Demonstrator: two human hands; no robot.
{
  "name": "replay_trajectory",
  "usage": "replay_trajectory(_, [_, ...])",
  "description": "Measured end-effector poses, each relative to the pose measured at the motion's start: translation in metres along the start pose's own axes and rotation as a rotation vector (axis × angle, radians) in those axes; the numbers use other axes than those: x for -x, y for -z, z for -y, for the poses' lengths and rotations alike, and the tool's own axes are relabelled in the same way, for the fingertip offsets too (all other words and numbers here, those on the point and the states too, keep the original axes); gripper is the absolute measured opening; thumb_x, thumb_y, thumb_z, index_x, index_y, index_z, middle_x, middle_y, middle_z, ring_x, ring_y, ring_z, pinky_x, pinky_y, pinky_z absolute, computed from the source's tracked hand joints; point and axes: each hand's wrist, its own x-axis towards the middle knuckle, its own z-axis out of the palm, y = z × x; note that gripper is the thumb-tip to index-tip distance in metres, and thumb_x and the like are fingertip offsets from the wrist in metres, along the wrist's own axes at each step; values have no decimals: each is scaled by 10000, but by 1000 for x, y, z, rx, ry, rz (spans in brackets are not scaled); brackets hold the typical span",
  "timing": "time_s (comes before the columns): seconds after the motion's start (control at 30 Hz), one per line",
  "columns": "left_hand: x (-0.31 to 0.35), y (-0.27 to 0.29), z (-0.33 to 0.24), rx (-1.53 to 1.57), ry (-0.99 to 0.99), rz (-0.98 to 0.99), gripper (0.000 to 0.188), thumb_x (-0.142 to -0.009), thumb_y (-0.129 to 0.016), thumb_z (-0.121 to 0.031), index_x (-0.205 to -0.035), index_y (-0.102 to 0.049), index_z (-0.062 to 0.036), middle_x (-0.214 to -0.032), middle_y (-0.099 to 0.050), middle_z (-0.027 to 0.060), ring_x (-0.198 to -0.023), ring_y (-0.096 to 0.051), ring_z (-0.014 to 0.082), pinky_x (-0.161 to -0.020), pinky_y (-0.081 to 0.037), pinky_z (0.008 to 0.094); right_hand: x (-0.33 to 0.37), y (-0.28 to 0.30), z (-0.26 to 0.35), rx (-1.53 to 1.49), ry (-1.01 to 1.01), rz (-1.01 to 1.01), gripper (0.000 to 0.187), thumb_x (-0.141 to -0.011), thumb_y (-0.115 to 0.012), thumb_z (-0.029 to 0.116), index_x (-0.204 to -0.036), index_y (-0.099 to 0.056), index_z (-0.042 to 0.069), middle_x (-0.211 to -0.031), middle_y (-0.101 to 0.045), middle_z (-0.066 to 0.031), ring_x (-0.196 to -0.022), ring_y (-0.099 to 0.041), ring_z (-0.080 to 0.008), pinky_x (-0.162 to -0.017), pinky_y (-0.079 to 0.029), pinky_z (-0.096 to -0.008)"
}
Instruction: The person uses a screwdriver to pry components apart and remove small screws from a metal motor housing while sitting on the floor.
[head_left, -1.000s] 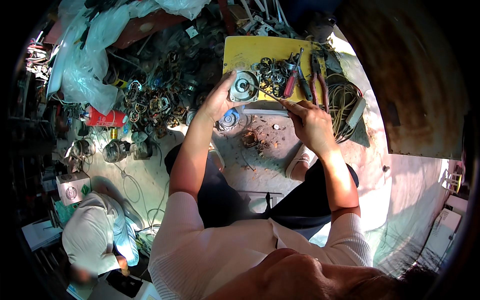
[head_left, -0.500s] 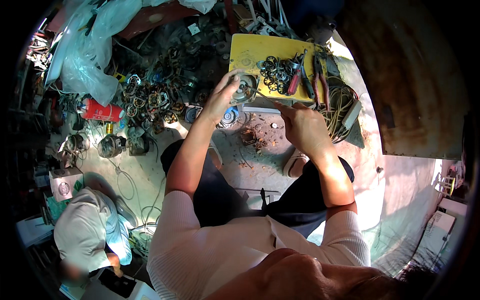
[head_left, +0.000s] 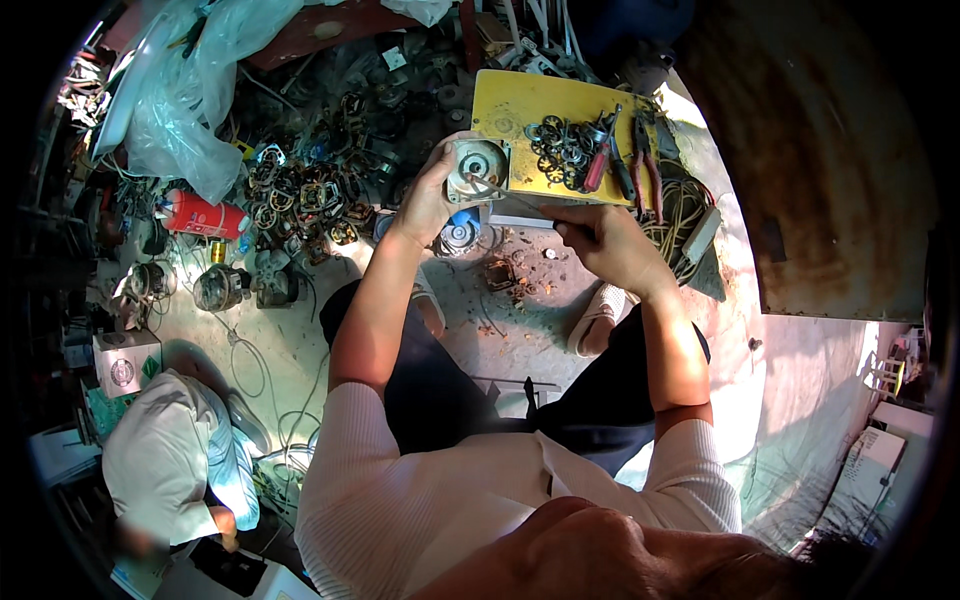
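Two hands work at the middle of the view, with crowded floor to their left. Farthest left, a white box [head_left: 128, 362] stands behind another person [head_left: 160, 450] in a pale top, who bends low with one hand reaching down. Above them, a crumpled sheet of clear plastic [head_left: 190, 110] hangs over the clutter, and a red cylinder [head_left: 205, 214] lies on its side beneath it. A round motor-like part [head_left: 220, 288] sits on the floor below the cylinder. Next comes a dense heap of metal rings and frames [head_left: 310, 195].

The left hand [head_left: 430, 200] has its grip closed on the left edge of a round-faced metal housing [head_left: 488, 152], which is held beside the near left corner of a yellow counter [head_left: 500, 95]. A blue round part [head_left: 460, 232] lies on the floor just below it in view. Slanting across the housing's face is a thin metal tool [head_left: 515, 197], its tip near the centre; whether it touches is hard to tell. On the counter lie a cluster of dark rings [head_left: 560, 150], then a red-handled screwdriver [head_left: 597, 168]. The right hand [head_left: 620, 245] has its grip clenched around the thin tool's near end. Farther right are red-handled pliers [head_left: 643, 165], a coil of cable [head_left: 675, 235] and a brown-stained panel [head_left: 850, 180].
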Motion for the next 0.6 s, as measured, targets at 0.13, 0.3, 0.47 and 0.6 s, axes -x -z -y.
replay_trajectory(0.13, [4, -3, -9, 73, 58, 8, 461, -1053, -334, -444, -1391, -425, -144, -1342, -541, 70, -1219, -560, 234, -999, -478, 513, -6, -8, -25, -379, -82, 132, 352, -927, -571, 44, -1273, -637, 54, -830, -683, -68, -744, -620, -131, -703, -508, -274])
replay_trajectory(0.3, [5, -2, -11, 151, 67, 0, 517, -1043, -326, -492, -1397, -418, -126, -1371, -527, 86, -1261, -533, 253, -1034, -447, 547, -7, -16, -26, -565, -169, 176, 349, -973, -560, 96, -1317, -609, 64, -817, -650, -3, -728, -543, -56, -659, -471, -227])
replay_trajectory(0.47, [4, 1, -9, 172, 62, 2, 527, -1040, -335, -497, -1397, -417, -118, -1366, -534, 90, -1264, -530, 258, -1044, -432, 556, -8, -33, -32, -610, -152, 159, 345, -1012, -551, 177, -1336, -591, 66, -819, -629, 23, -734, -537, -37, -673, -461, -212])
replay_trajectory(0.6, [2, 3, -11, 193, 72, -6, 502, -1044, -349, -476, -1396, -419, -126, -1360, -537, 79, -1245, -541, 253, -1034, -436, 540, -6, -38, -33, -651, -88, 123, 340, -992, -584, 168, -1316, -609, 67, -857, -639, 7, -762, -547, -53, -711, -473, -229])
